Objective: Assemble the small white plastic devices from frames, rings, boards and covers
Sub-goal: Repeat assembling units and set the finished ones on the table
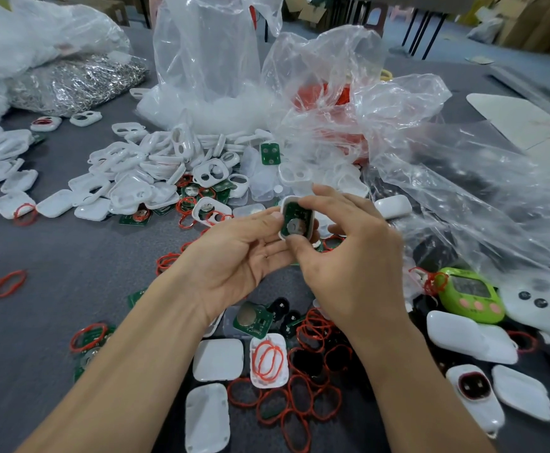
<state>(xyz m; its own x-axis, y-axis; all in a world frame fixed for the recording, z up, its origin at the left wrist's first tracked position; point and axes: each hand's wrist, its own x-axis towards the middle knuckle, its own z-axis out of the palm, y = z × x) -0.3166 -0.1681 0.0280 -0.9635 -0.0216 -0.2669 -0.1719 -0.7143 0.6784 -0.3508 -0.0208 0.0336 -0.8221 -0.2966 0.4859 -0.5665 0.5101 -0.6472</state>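
Loose white covers (218, 359) and red rings (312, 328) lie nearest on the grey desk (54, 256). Above them, off the desk, is a white frame (287, 201) with a green board (294, 214) inside. The left hand (234, 256) grips its left edge under the thumb, and the right hand (355, 256) pinches it top and bottom. Beyond lie a pile of frames (156, 165) and clear plastic bags (208, 60)
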